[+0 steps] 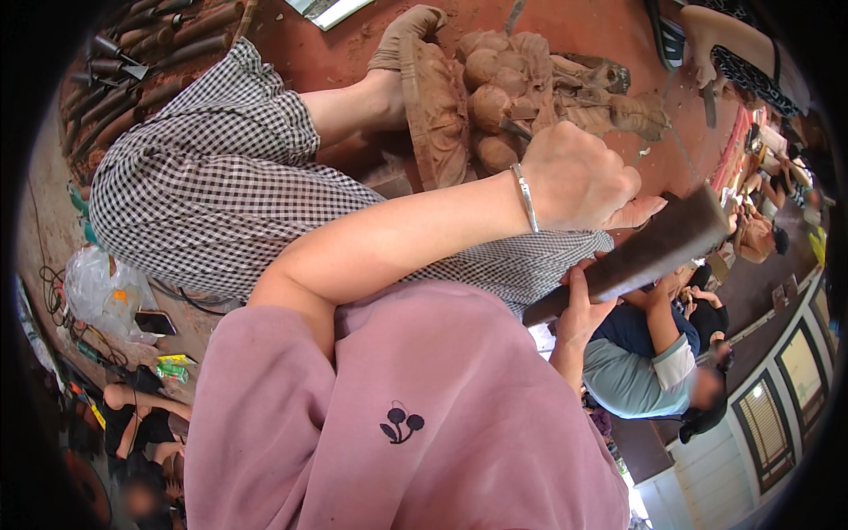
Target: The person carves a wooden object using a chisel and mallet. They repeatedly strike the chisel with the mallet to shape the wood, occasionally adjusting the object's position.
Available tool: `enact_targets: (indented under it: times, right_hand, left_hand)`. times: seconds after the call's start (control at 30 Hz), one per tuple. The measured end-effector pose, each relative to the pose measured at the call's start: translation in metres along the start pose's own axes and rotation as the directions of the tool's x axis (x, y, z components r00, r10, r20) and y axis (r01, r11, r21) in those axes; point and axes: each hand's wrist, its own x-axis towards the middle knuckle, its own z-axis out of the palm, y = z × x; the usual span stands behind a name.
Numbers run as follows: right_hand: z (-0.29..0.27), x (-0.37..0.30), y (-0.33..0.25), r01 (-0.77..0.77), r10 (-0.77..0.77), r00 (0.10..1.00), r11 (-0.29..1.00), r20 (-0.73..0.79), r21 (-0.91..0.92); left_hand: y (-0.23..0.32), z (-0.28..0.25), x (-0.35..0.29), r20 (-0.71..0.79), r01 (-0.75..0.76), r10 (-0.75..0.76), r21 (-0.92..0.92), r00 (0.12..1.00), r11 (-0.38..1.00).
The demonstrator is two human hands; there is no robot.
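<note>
one head view, looking down from the carver's head, the picture tilted and bent at its rim.

the person is sitting in a pink top [442, 424] and checked shorts [221, 194], one bare leg stretched out so the foot is bracing a reddish wooden carving [495, 97] of rounded, fruit-like lumps on the red floor [601, 26].

the left hand [579, 181], a thin bangle [526, 196] on its wrist, is closing into a tight fist around a chisel [515, 129]; only a short grey piece of the tool is showing beyond the knuckles, its tip resting against the carving's rounded lumps.

the right hand [579, 309] is wrapping around the lower end of a dark wooden mallet [645, 252], fingers curled shut on the handle, the heavy block end lifting up just beside the left fist.

a row of spare chisels [132, 62] is lying at the upper left. another person's hand [702, 66] is working at the top right, well apart.

risk, as a judgement: the mallet head is hanging very near the left thumb, so a blow landing off the chisel's end could strike the knuckles. the bracing foot is touching the carving close to the tip, so a slipping chisel could skid toward the ankle, or bite too deep and split a lump.
</note>
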Motion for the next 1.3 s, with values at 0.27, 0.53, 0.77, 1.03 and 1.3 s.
enact_targets:
  times: [0.27, 0.53, 0.77, 1.03, 1.3]
  right_hand:
    - [-0.003, 0.006, -0.002, 0.026, -0.026, 1.000, 0.999, 0.014, -0.043]
    - [-0.003, -0.003, -0.008, -0.004, 0.007, 0.998, 0.999, 0.066, -0.042]
    - [-0.005, 0.001, -0.016, 0.010, -0.008, 0.999, 0.998, 0.040, -0.062]
    - [-0.002, 0.013, -0.020, 0.045, -0.054, 0.995, 0.993, 0.083, 0.109]
    - [-0.012, 0.025, -0.010, 0.057, -0.048, 0.997, 0.986, 0.062, -0.154]
  left_hand:
    - [-0.003, 0.002, -0.003, 0.010, -0.012, 0.012, 0.034, 1.000, 0.999]
    - [0.003, -0.003, 0.000, 0.018, 0.037, -0.037, -0.002, 0.999, 0.999]
    - [0.007, -0.005, 0.002, -0.045, -0.004, 0.001, -0.060, 0.999, 0.998]
    - [0.000, 0.001, 0.006, -0.055, 0.003, -0.002, 0.019, 0.998, 1.000]
    - [-0.011, 0.000, 0.016, -0.113, 0.125, -0.120, 0.041, 0.986, 0.991]
